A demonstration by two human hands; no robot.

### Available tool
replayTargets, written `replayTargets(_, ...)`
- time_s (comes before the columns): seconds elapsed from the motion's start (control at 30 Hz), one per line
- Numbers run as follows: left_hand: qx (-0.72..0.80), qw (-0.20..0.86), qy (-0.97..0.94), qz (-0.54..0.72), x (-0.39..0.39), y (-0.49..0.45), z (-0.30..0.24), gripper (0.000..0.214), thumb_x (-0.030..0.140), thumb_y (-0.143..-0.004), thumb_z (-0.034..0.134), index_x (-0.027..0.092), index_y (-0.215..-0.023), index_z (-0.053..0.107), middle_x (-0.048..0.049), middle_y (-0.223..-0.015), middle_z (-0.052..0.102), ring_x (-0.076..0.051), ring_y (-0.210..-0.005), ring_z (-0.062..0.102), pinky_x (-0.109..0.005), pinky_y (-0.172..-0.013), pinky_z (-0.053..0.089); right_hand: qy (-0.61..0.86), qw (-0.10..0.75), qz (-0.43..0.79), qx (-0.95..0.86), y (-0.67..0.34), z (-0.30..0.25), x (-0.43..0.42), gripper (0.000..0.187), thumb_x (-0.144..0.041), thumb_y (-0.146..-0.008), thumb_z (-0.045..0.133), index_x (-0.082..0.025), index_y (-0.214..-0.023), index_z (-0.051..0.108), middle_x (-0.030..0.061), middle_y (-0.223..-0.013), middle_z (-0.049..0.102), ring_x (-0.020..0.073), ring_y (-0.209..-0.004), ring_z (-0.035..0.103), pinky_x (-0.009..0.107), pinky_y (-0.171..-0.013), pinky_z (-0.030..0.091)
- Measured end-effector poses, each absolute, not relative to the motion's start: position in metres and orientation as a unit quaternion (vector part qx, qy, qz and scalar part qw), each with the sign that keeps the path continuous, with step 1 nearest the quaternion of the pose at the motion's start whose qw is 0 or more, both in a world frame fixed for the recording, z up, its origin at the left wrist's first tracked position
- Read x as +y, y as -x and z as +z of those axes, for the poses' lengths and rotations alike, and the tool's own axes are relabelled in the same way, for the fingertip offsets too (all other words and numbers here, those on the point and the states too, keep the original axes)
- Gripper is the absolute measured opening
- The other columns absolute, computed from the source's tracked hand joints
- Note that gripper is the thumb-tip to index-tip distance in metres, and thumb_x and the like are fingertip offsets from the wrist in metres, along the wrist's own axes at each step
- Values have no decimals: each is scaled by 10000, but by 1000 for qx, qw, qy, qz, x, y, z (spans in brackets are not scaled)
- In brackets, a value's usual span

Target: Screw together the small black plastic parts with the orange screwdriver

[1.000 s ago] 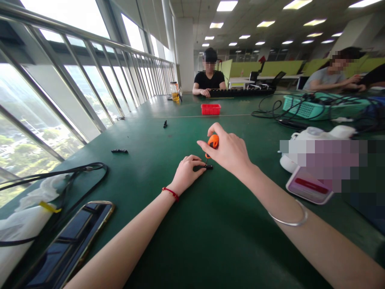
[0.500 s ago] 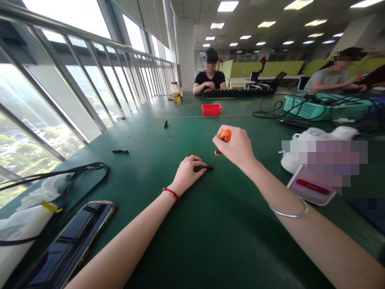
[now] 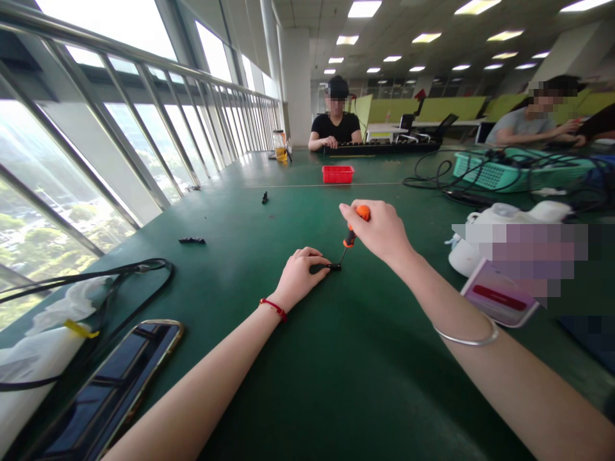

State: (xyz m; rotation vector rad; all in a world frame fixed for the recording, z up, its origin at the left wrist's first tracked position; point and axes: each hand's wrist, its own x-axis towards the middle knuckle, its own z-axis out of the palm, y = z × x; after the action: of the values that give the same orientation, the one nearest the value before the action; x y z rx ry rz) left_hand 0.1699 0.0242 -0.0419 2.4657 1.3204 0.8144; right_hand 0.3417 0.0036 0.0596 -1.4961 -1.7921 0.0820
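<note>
My left hand (image 3: 303,272) rests on the green table and pinches a small black part (image 3: 334,266) between thumb and fingers. Only the part's right end shows; the fingertips cover the rest. My right hand (image 3: 380,227) is closed around the handle of an orange and black screwdriver (image 3: 350,239), above and to the right of my left hand. The screwdriver leans slightly, and its thin shaft runs down to the right end of the black part. Whether the tip sits in a screw is too small to tell.
Small black pieces (image 3: 192,241) lie to the left, and a red basket (image 3: 337,174) stands farther back. A phone (image 3: 115,384) and cables (image 3: 163,275) are at left. At right are a white bag-like item (image 3: 466,256) and a teal basket (image 3: 500,179). A person (image 3: 336,125) sits opposite.
My right hand has turned about the screwdriver's handle and shifted slightly right, its thumb now stretched more to the left. My left hand and the black part stay in place.
</note>
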Motion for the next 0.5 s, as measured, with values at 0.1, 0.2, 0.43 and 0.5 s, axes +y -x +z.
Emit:
replayTargets(0.1, 453, 116, -839, 278, 24, -170, -41, 201, 304, -800, 562, 242, -921, 709, -39, -1044, 603, -219, -988, 527, -379, -905, 434, 601, 383, 27, -701, -346, 65, 3, 187, -406, -758, 468, -223, -742, 501, -18, -605, 555, 150, -576, 498, 241, -526, 293)
replayTargets(0.2, 451, 116, -840, 278, 24, -169, -41, 205, 309, -804, 558, 243, -928, 706, -38, -1044, 602, -218, -989, 526, -377, -904, 436, 611, 353, 21, -708, -349, 70, 0, 187, -359, -705, 515, -233, -841, 489, -31, -614, 549, 142, -532, 468, 241, -512, 283)
replayTargets(0.43, 449, 114, -841, 281, 25, -169, -42, 203, 313, -804, 561, 249, -933, 704, -38, -1040, 599, -218, -990, 527, -375, -909, 434, 618, 305, -47, -723, -350, 76, -5, 351, -501, -793, 431, -217, -605, 517, 0, -533, 521, 151, -521, 457, 254, -500, 244)
replayTargets(0.5, 449, 114, -840, 281, 25, -169, -42, 203, 313, -804, 560, 253, -935, 703, -37, -1040, 598, -218, -991, 526, -376, -910, 434, 610, 312, -52, -726, -349, 76, -5, 367, -494, -807, 421, -215, -594, 526, 1, -528, 523, 149, -524, 466, 251, -497, 245)
